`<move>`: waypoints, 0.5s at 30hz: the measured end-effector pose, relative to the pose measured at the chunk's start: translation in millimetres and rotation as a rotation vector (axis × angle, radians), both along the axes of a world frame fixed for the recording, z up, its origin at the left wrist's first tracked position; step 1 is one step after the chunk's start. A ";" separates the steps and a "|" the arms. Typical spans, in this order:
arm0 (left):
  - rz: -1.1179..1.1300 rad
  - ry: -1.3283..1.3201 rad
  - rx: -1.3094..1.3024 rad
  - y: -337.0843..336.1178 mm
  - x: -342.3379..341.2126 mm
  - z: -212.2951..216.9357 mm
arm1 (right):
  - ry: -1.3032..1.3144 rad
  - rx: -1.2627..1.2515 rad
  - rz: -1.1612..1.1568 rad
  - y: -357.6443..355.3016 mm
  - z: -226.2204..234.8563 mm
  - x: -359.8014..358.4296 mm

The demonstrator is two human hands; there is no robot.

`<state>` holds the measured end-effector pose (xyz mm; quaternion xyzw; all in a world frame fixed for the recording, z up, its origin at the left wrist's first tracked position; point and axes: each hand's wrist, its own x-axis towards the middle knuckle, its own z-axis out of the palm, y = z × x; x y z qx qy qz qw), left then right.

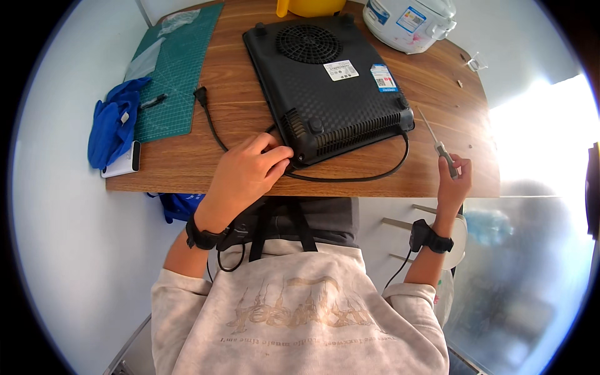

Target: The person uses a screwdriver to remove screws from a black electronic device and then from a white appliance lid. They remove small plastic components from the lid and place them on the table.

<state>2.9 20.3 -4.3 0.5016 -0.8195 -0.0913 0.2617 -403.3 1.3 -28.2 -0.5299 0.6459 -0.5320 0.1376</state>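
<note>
A black induction cooker [294,81] lies upside down on the table, its round fan grille and vent slots facing up. My left hand [253,165] has its bent fingers closed on the cooker's near left corner, by a screw hole; the fingertips are partly hidden. Off the cooker's right side, my right hand [455,176] grips a screwdriver [442,150] by its grey-green handle. The screwdriver's thin shaft points away from me and slightly left, apart from the cooker. A black power cord [350,180] loops along the cooker's near side, and its plug [200,95] rests to the left.
A green cutting mat [172,94] with clear plastic bags lies at the left. Beside it are a blue cloth [115,122] and a white power bank [128,161]. A white rice cooker [409,25] and a yellow container [315,6] stand at the back. Small bits lie at right.
</note>
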 end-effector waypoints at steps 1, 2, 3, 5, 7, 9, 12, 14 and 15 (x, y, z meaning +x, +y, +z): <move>-0.005 -0.010 -0.003 -0.7 0.2 0.3 | 0.050 -0.004 -0.020 -1.5 -2.2 1.3; -0.011 -0.019 -0.007 -1.5 0.6 0.0 | 0.100 -0.008 -0.041 -3.0 -3.2 2.9; -0.018 -0.028 -0.011 -2.7 0.5 -0.9 | 0.128 -0.009 -0.056 -4.5 -3.8 5.0; -0.035 -0.006 0.010 -4.5 3.5 -2.2 | 0.184 -0.011 -0.086 -7.4 -4.8 8.0; -0.020 0.056 0.083 -3.6 5.0 -2.9 | 0.270 0.007 -0.108 -8.4 -8.9 6.6; 0.023 0.156 0.202 -2.3 4.8 0.0 | 0.305 0.013 -0.120 -9.3 -12.6 6.2; -0.003 0.121 0.176 -1.7 2.2 2.3 | 0.266 0.003 -0.113 -9.9 -17.6 6.8; -0.041 0.069 0.147 -0.1 2.2 2.9 | 0.218 -0.003 -0.096 -9.9 -22.1 4.5; -0.059 0.043 0.131 0.6 2.1 2.7 | 0.190 -0.009 -0.091 -10.1 -23.4 4.3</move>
